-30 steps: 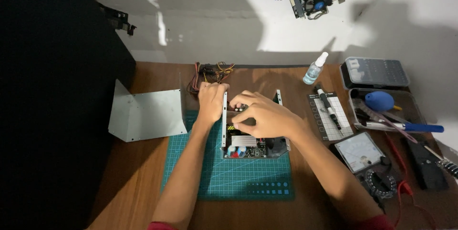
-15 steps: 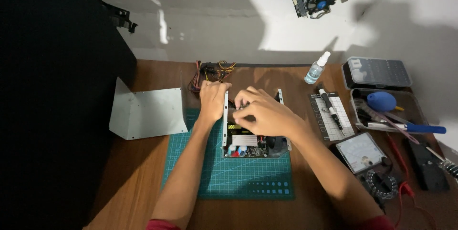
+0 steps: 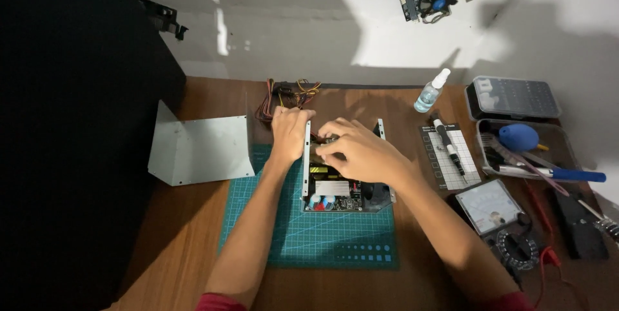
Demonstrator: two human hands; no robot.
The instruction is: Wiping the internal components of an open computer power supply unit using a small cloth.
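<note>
Here the opened power supply unit sits on the green cutting mat at the middle of the desk, its cable bundle trailing away. The left hand wraps the casing's left wall, steadying it; the right hand pinches narrowly inside, though what it grips is hidden. A firm brace and small, straight finger movements seem wise. The removed metal cover lies left.

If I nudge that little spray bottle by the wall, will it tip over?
Probably. The spray bottle stands upright, tall and narrow on a small base, so it likely tips easily. It looks like light clear plastic, and being round, it would probably roll afterwards.
</note>
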